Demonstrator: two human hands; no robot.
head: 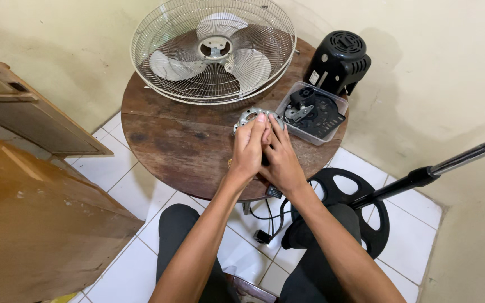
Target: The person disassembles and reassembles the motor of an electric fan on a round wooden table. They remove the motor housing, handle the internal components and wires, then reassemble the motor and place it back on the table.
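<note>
Clearly, both hands clasp a fan motor over a round wooden table.

Behind stand the wire fan guard with its blades, a black motor housing and a clear parts tray. Left hand and right hand close around the silvery motor; it looks heavy, rigid, metal-edged, best gripped by its rim. Its round face tilts toward the guard; the shaft axis is hidden.

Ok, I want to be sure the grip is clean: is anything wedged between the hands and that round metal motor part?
Nothing visible. The left hand and right hand both close directly on the metal motor part over the wooden table.
</note>
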